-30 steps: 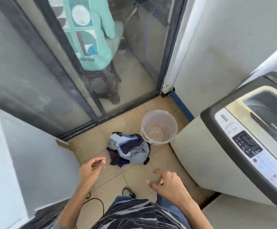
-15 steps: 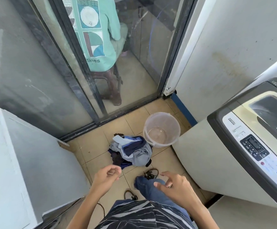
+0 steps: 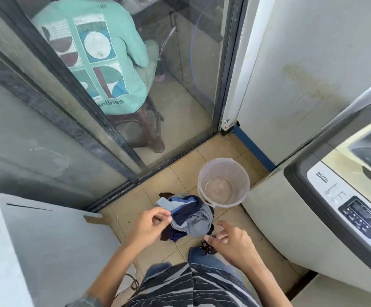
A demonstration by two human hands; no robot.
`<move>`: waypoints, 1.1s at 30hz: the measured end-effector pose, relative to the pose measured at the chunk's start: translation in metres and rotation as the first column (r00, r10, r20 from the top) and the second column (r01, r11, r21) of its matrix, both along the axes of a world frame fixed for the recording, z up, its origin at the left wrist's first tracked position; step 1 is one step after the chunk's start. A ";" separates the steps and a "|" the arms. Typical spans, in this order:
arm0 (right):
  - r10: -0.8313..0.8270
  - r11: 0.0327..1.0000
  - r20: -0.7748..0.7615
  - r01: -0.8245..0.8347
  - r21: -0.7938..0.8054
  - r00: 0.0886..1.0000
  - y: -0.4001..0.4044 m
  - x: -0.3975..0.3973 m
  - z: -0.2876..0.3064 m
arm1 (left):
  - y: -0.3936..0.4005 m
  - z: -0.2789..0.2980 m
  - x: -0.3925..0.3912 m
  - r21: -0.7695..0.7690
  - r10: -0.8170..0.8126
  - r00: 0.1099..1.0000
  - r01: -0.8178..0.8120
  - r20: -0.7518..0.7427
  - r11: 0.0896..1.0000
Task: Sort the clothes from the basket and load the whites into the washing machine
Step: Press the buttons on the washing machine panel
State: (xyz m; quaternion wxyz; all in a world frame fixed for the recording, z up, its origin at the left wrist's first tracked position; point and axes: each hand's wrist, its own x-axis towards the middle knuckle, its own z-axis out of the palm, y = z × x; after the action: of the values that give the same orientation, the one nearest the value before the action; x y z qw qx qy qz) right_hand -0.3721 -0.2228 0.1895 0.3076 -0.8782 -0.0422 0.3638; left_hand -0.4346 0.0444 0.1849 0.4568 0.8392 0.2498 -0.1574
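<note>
View from above: a pile of clothes (image 3: 189, 214), blue, grey and dark, lies on the tiled floor (image 3: 175, 180), touching a clear plastic bucket (image 3: 224, 182) that stands beside the washing machine (image 3: 326, 209). Left hand (image 3: 149, 227) and right hand (image 3: 231, 240) hang over the pile with fingers loosely curled, grasping nothing. Behind the glass door (image 3: 180, 85), a person in a teal shirt (image 3: 98, 54) sits.
</note>
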 end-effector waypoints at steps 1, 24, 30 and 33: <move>0.002 1.000 0.015 -0.002 0.005 1.000 0.000 0.009 0.001 | 0.003 0.002 0.010 0.003 0.008 1.000 -0.008 0.005 1.000; -0.339 0.939 0.048 0.341 -0.048 0.940 0.007 0.071 -0.004 | -0.001 0.006 0.157 -0.027 -0.354 0.934 0.353 -0.054 0.935; -0.509 0.858 0.012 0.508 -0.076 0.861 0.058 0.069 -0.005 | 0.038 -0.003 0.200 -0.054 -0.509 0.858 0.507 -0.069 0.860; -0.611 0.789 -0.002 0.610 -0.074 0.791 0.102 0.072 -0.005 | 0.076 -0.014 0.226 -0.064 -0.602 0.797 0.599 -0.052 0.798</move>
State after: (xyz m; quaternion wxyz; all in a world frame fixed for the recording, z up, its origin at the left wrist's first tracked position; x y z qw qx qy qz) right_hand -0.3005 -0.1211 0.1843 0.3784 -0.8502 0.2601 0.2574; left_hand -0.2086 0.1199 0.1708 0.3928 0.8587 -0.0169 -0.3287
